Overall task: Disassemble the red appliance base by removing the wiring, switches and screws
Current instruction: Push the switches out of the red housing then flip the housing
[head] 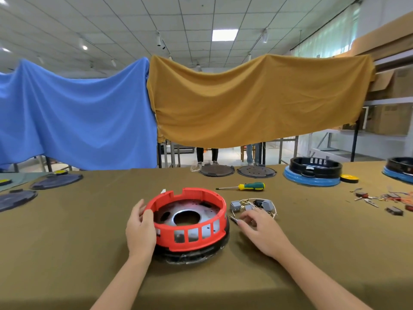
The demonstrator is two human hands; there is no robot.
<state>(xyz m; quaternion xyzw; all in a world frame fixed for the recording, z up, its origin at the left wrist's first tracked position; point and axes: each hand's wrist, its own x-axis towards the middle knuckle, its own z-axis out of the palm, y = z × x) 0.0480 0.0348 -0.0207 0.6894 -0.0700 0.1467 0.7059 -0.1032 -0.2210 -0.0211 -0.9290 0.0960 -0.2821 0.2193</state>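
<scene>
Olive cloth covers my worktop. Ahead hang a blue sheet and a mustard sheet, side by side. Two dark round lids lie at the far edge; more dark lids lie far left. To the right, a black ring on a blue base, with a yellow disc just beside it. Cardboard boxes fill shelves far right.
</scene>
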